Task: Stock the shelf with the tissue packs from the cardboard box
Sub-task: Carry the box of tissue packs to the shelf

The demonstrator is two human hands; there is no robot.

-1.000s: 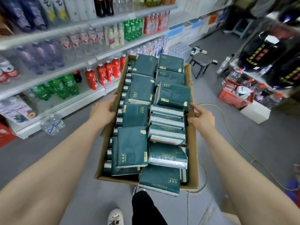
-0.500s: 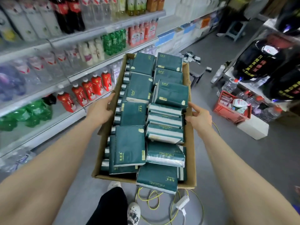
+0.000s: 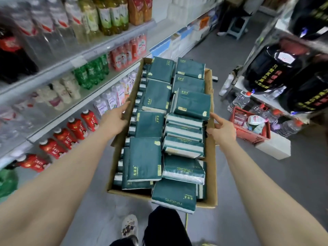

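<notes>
My left hand and right hand grip the cardboard box by its long edges, tissue packs between, equally near

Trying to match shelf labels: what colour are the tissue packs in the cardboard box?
The tissue packs are dark green with gold print, clearest in the head view.

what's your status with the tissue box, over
Left hand and right hand grip the cardboard box by its side walls. Tissue packs fill it; nearest pack overhangs the near edge. Red basket on floor ahead right.
</notes>
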